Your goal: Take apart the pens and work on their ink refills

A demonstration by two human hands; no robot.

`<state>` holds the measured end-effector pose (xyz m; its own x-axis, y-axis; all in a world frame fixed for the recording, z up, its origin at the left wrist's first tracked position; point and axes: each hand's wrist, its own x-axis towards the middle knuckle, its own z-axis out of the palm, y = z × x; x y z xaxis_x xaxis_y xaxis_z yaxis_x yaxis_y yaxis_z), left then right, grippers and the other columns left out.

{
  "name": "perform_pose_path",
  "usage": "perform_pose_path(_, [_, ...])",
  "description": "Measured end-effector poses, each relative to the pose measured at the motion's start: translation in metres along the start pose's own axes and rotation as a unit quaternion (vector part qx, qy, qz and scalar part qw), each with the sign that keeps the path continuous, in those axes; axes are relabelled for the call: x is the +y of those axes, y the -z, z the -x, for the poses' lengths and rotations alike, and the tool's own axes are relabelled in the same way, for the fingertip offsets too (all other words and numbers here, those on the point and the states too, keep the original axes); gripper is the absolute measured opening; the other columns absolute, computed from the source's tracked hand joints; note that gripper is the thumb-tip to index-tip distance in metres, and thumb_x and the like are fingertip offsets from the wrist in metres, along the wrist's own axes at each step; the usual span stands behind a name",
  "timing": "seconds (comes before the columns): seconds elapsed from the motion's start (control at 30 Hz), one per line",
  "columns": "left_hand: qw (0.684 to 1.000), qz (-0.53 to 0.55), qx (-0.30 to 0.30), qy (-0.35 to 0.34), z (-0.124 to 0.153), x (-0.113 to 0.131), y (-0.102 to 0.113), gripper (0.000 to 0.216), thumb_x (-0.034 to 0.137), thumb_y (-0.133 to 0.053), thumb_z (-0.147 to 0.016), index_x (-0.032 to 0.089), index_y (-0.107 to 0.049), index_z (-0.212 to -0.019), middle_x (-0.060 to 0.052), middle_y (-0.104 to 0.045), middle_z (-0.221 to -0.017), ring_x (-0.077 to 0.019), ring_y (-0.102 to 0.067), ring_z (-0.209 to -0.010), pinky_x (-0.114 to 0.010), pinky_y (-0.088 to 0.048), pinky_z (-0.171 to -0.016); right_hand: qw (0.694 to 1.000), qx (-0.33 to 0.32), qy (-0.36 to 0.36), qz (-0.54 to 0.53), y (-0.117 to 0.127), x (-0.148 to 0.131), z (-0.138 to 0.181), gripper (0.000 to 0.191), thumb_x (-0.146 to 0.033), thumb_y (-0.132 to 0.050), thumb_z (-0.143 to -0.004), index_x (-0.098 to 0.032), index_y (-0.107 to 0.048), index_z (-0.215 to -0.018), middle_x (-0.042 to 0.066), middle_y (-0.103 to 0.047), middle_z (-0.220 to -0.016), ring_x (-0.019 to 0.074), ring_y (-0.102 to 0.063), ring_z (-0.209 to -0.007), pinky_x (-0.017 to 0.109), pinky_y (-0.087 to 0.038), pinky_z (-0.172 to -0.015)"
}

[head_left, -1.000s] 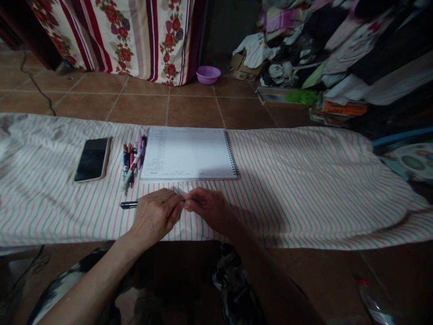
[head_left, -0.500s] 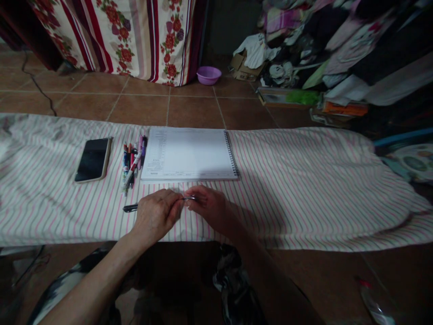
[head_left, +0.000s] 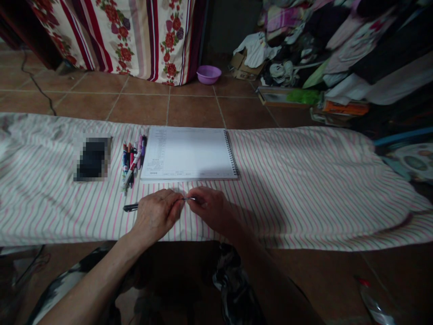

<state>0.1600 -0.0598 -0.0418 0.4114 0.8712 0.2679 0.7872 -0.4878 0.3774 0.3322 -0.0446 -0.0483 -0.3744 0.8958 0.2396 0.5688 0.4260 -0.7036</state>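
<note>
My left hand is closed around a black pen, whose dark end sticks out to the left. From its fingertips a thin length of the pen runs right to a shiny, silvery tip piece. The fingers of my right hand are pinched on that piece; most of it is hidden. Both hands are close together, low over the striped cloth. Just beyond them lies an open spiral notebook with a mostly blank page. Several pens lie in a bunch left of the notebook.
A phone-shaped dark object, blurred into blocks, lies left of the pens on the striped cloth. Beyond the cloth's far edge are a purple basin, a floral curtain and piled clothes. A bottle lies on the floor at lower right.
My right fingers have curled in more tightly around the silvery tip piece. My left hand and the pen have stayed in place.
</note>
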Motion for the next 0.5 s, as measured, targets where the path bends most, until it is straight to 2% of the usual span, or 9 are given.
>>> perform_pose_path(0.27, [1.000, -0.007, -0.011, -0.021, 0.0001, -0.0010, 0.0024, 0.021, 0.027, -0.043, -0.085, 0.017, -0.062, -0.085, -0.003, -0.063, -0.073, -0.0166, -0.059, -0.068, -0.027, -0.044, -0.060, 0.999, -0.036, 0.024, -0.001, 0.0045, -0.0027, -0.0010, 0.009, -0.014, -0.055, -0.076, -0.018, -0.061, -0.072, -0.001, -0.063, -0.066, 0.0099, -0.056, -0.062, 0.019, -0.037, -0.060])
perform_pose_path(0.5, [0.999, -0.002, 0.012, -0.045, 0.0004, -0.0007, 0.0048, 0.023, 0.024, -0.042, -0.085, 0.016, -0.063, -0.082, -0.004, -0.064, -0.072, -0.0172, -0.058, -0.068, -0.028, -0.045, -0.060, 0.999, -0.050, 0.000, 0.007, 0.0012, -0.0077, 0.0000, 0.009, -0.013, -0.056, -0.076, -0.017, -0.063, -0.073, -0.002, -0.064, -0.064, 0.0093, -0.056, -0.059, 0.018, -0.036, -0.058])
